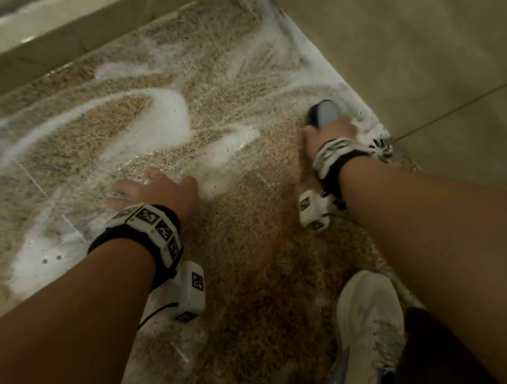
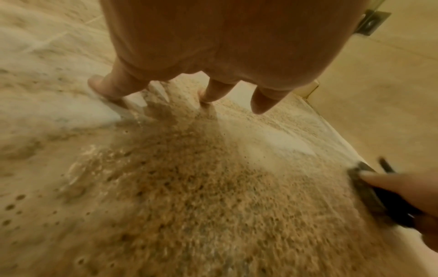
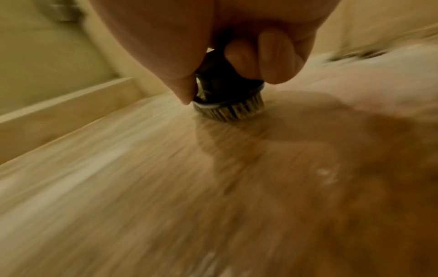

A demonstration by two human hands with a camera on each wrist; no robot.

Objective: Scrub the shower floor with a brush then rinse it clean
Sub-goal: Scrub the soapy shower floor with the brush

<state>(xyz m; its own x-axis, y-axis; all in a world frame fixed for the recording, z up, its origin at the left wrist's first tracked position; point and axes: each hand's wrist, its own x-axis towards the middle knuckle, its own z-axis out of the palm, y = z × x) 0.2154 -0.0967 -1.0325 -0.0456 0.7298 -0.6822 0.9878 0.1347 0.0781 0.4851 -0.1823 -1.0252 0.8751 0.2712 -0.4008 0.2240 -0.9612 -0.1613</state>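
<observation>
The speckled brown shower floor (image 1: 246, 254) is wet and streaked with white foam (image 1: 163, 107). My right hand (image 1: 330, 130) grips a dark scrub brush (image 1: 323, 112) with a grey top, pressed bristles-down on the floor near the right wall. In the right wrist view my fingers (image 3: 265, 61) curl round the black brush (image 3: 227, 101), whose pale bristles touch the floor. My left hand (image 1: 156, 188) rests on the wet floor with fingers spread, fingertips (image 2: 214, 93) touching the stone. The left wrist view shows the brush (image 2: 369, 189) at its right edge.
A beige tiled wall (image 1: 417, 36) runs along the right, a low curb (image 1: 30, 37) along the back left. A round floor drain (image 1: 381, 148) sits by the right wall, just behind my right wrist. My white sneaker (image 1: 370, 329) stands at the lower right.
</observation>
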